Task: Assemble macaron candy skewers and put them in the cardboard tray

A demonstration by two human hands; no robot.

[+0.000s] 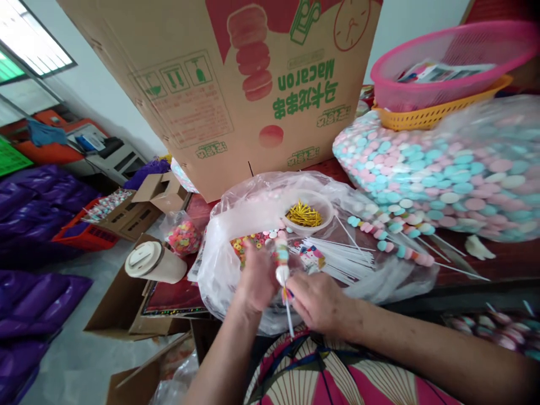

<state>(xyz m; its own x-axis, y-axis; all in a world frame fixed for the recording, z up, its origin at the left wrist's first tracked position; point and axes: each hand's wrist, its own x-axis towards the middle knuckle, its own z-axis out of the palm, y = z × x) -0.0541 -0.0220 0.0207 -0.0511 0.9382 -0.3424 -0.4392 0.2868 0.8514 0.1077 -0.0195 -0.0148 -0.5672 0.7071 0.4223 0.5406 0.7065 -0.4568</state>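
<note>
Candy skewer [282, 264] upright, pinched between closed fingers of both hands

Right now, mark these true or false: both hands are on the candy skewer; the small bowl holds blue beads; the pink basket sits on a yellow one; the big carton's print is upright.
1. Both the left hand and right hand hold the white-stick skewer of pastel candy discs: true.
2. The small translucent bowl holds blue beads: false, it holds gold twist ties.
3. The pink mesh basket sits in the yellow basket: true.
4. The brown cardboard carton has upright print: false, it is upside down.
</note>
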